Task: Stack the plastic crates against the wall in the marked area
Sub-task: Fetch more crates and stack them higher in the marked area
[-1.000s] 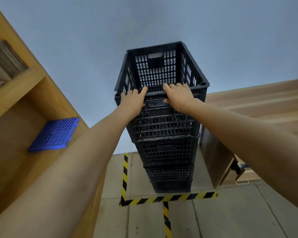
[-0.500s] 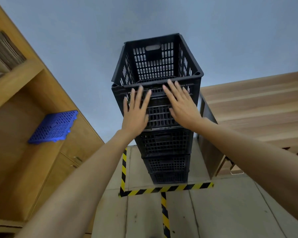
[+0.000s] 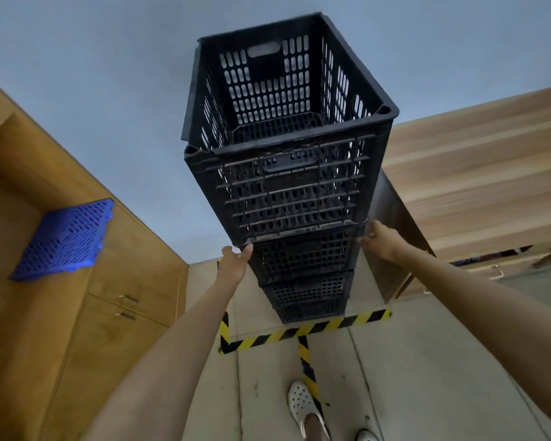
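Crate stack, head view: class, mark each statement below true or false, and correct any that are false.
1. The top crate is empty. True.
2. The crates are red. False: they are black.
3. The left hand and the right hand are at opposite sides of the stack. True.
4. The blue grid panel lies inside the top crate. False: it sits on the wooden shelf unit to the left.
5. Yellow-and-black floor tape runs in front of the stack. True.
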`<state>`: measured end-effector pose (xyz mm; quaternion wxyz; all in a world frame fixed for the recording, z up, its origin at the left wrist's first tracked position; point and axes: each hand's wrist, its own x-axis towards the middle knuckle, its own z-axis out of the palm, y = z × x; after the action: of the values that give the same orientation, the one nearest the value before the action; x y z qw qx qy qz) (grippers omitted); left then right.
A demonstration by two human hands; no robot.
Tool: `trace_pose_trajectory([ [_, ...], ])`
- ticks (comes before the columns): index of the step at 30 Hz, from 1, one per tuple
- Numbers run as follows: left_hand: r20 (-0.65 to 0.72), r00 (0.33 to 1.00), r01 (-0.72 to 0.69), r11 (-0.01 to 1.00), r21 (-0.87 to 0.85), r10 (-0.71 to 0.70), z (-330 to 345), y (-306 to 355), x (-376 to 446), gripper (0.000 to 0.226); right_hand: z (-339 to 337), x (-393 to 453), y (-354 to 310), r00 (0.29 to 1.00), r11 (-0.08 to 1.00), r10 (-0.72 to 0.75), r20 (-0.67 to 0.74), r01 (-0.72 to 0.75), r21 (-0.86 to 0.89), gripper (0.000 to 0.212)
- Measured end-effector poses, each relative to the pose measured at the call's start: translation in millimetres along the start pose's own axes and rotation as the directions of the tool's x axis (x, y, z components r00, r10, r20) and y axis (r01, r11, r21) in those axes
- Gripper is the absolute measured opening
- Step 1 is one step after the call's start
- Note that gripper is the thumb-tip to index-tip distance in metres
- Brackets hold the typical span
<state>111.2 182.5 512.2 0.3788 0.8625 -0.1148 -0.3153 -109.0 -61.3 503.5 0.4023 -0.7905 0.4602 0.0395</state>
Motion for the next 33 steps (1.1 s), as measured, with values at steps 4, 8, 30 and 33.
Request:
trace_pose_trajectory([
  [4, 0.038, 0.999, -0.009, 0.991, -0.131, 0.014, -12, -1, 37, 0.083, 15, 39, -7, 0.998, 0.959, 0.052, -0.016, -0.046, 0.281, 0.05],
  [8, 0.086, 0.987, -0.125, 0.982, -0.14, 0.138, -16, 2, 57, 0.054, 34, 90, 21, 0.984, 0.861, 0.175, -0.035, -0.135, 0.491, 0.08],
  [30, 0.04, 0.988, -0.142, 0.977, -0.158, 0.151, -8, -14, 82, 0.048, 35, 68, -20, 0.902, 0.771, 0.403, -0.155, -0.244, 0.588, 0.059],
  [33, 0.051, 0.984, -0.164, 0.975, -0.148, 0.173, -11, -15, 82, 0.044, 38, 66, -21, 0.889, 0.75, 0.419, -0.185, -0.225, 0.622, 0.052],
])
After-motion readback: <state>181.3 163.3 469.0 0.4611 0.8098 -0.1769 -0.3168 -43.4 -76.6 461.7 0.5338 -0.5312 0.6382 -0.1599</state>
